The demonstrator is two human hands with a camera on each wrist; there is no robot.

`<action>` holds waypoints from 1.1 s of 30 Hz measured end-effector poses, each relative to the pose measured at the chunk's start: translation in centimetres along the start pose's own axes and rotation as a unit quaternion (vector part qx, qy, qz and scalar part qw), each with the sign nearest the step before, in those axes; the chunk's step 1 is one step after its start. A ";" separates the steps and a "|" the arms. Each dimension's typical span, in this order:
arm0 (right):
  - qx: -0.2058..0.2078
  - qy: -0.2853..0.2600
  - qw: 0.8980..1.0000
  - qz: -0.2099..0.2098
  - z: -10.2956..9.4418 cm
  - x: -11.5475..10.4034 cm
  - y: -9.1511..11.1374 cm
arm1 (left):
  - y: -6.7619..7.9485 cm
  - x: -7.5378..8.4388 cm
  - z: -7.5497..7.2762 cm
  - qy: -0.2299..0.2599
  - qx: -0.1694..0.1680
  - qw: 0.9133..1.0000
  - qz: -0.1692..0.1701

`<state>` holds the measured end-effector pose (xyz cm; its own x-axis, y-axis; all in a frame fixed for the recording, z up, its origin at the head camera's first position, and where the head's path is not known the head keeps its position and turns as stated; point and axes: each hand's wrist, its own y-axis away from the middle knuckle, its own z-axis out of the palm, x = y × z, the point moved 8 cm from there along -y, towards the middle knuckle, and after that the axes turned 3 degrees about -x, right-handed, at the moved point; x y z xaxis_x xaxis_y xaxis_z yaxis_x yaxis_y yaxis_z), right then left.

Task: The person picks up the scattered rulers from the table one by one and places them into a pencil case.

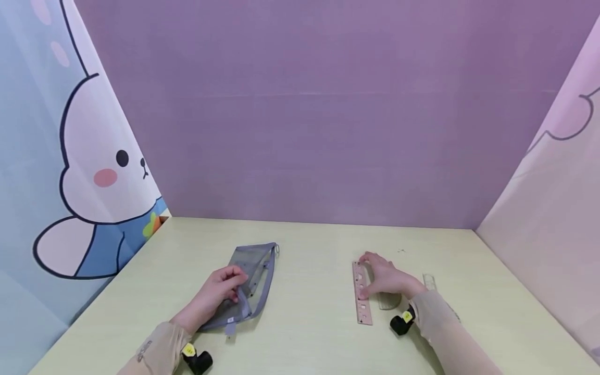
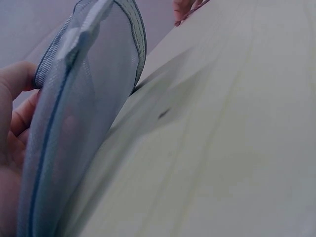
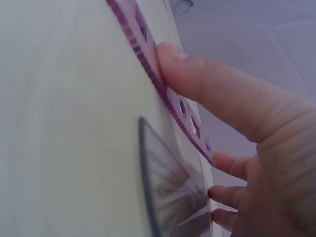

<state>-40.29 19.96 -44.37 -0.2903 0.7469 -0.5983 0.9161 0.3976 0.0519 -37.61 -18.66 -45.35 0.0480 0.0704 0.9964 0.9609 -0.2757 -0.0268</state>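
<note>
My left hand (image 1: 222,289) pinches the edge of a grey mesh zip pouch (image 1: 267,278), holding its side up off the table. In the left wrist view, the zipped rim of the pouch (image 2: 54,123) runs in front of the fingers, which it partly hides. Over on the right, my right hand (image 1: 389,278) grips a pink ruler (image 1: 362,310) with its thumb and fingertips spread along its length. The right wrist view shows the thumb pressed on the ruler (image 3: 195,129). Beneath that hand lies a clear protractor (image 1: 390,302), partly covered by it.
A clear ruler (image 1: 429,282) lies right of the right hand, partly behind the sleeve. The pale table (image 1: 309,297) meets a purple backdrop (image 1: 323,130). Printed cloth hangs at both sides.
</note>
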 end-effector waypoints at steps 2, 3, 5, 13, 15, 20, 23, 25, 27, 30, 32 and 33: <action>0.001 -0.008 1.000 0.001 0.0 -0.1 -0.1 | 0.0 0.0 0.0 0.000 0.001 1.000 0.000; 0.000 -0.010 1.000 0.001 0.1 -0.1 -0.1 | 0.0 -0.1 0.0 -0.001 0.001 1.000 0.000; -0.002 -0.018 1.000 -0.001 0.2 -0.3 -0.1 | -0.1 -0.1 0.0 -0.004 0.002 1.000 0.000; -0.006 -0.054 0.998 -0.022 0.4 -0.9 -0.1 | -0.1 -0.1 0.0 -0.006 0.001 1.000 0.001; -0.007 -0.069 0.997 -0.027 0.4 -1.0 -0.2 | 0.0 -0.1 0.0 -0.008 0.000 1.000 0.001; -0.009 -0.104 0.994 -0.040 0.5 -1.1 -0.4 | 0.0 -0.1 0.1 -0.010 -0.002 1.000 0.002; 0.004 -0.108 0.993 -0.047 0.4 -1.1 -0.6 | 0.0 0.0 0.1 -0.009 -0.001 1.000 0.001; 0.015 -0.112 0.992 -0.052 0.3 -1.0 -0.7 | 0.0 0.0 0.1 -0.010 0.000 1.000 0.000; 0.020 -0.119 0.991 -0.061 0.2 -1.1 -0.8 | 0.0 0.0 0.1 -0.010 0.001 1.000 -0.001; 0.020 -0.132 0.989 -0.068 0.2 -1.2 -0.9 | 0.0 0.0 0.1 -0.009 0.001 1.000 -0.001; 0.020 -0.136 0.989 -0.064 0.2 -1.2 -0.9 | 0.0 0.0 0.1 -0.009 0.000 1.000 -0.001; 0.021 -0.138 0.988 -0.060 0.2 -1.2 -0.8 | -0.1 0.0 0.1 -0.009 0.000 1.000 -0.002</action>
<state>-40.67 18.62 -43.84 -0.3158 0.5194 -0.7940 0.8919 0.4479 -0.0617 -37.64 -18.54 -45.35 0.0495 0.0876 0.9949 0.9613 -0.2746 -0.0236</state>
